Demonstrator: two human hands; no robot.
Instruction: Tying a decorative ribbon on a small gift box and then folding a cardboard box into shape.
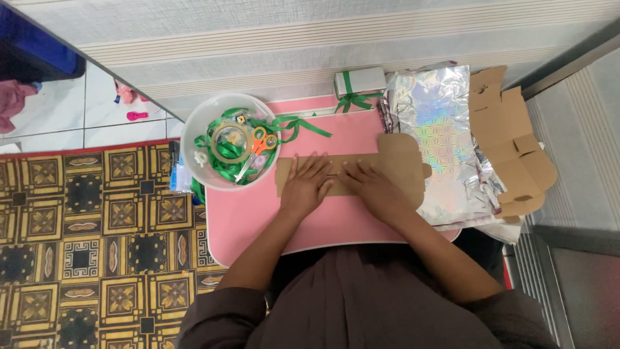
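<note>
Both arms reached forward from the body, forearms bare, dark sleeves pushed up near the elbows. Left hand (305,186) lay flat, palm down, fingers (316,165) spread and pointing away from the body. Right hand (373,186) lay palm down too, angled inward toward the left one, fingers (352,169) stretched out together. Fingertips of the two hands came close, nearly meeting. Wrists stayed low and straight; right forearm ran diagonally, left forearm more steeply. Neither hand curled or gripped.

Home floor: patterned rug (84,239), tiles (97,116)
</note>
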